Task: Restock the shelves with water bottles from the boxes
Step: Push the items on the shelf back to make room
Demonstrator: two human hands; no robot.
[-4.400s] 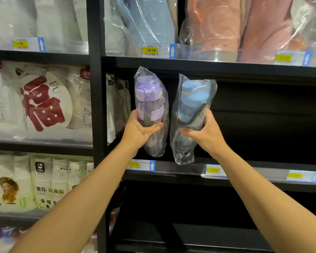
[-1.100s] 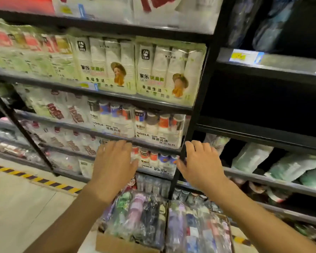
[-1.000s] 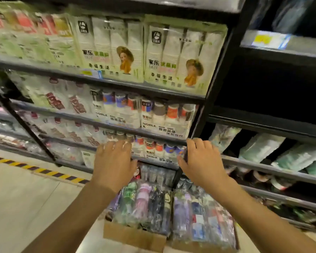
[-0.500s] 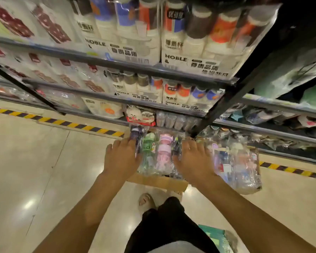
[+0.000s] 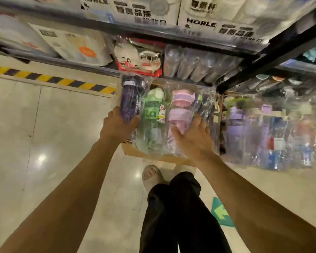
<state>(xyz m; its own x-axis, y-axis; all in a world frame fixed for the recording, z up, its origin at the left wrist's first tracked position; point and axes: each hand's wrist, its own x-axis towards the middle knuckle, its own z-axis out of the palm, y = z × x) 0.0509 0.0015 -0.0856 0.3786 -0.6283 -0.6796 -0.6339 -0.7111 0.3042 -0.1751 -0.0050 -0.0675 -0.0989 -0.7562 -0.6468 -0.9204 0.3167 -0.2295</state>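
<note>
Pick-up step, I judge. My left hand curls its grip round the purple bottle at the left end of the box on the floor. My right hand lies with its grip spread on the pink bottle. Next I'd close that grip, then lift the 2 to the shelf.

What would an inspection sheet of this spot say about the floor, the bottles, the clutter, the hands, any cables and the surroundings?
Surface: pale glossy floor; a cardboard box stands on it.
Job's things: plastic-wrapped bottles in the box: dark purple bottle, green bottle, pink bottle; more wrapped bottles to the right.
Clutter: green arrow sticker on the floor.
Hands: left hand grips the dark purple bottle low down; right hand rests with spread fingers on the pink bottle's wrap.
Cables: nothing seen.
Surroundings: black shelf rack holding clear cups; yellow-black floor stripe.
</note>
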